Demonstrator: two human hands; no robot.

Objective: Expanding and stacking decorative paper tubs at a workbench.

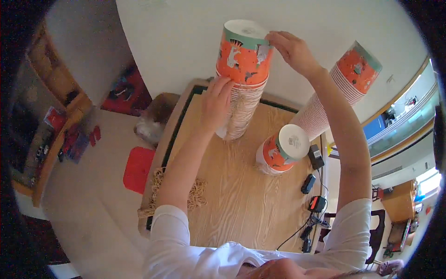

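Note:
A tall stack of nested paper buckets (pixel 245 109) stands upside down near the far edge of the wooden table (pixel 232 204), with loops of tan cord down its side. Its top paper bucket (pixel 244 60) is orange with animal pictures, a green band and a white base facing up. My right hand (pixel 296 55) pinches this bucket at the right edge of its base. Lower on the left side, my left hand (pixel 215 103) is closed against the bucket's lower rim, its fingertips partly hidden.
A short bucket stack (pixel 273 157) sits right of centre, and a tall leaning stack (pixel 325 102) rises behind my right forearm. Tan cord (pixel 197 193) lies at the table's left edge. Black adapters and cables (pixel 317 204) line the right edge. A red stool (pixel 138 170) stands left.

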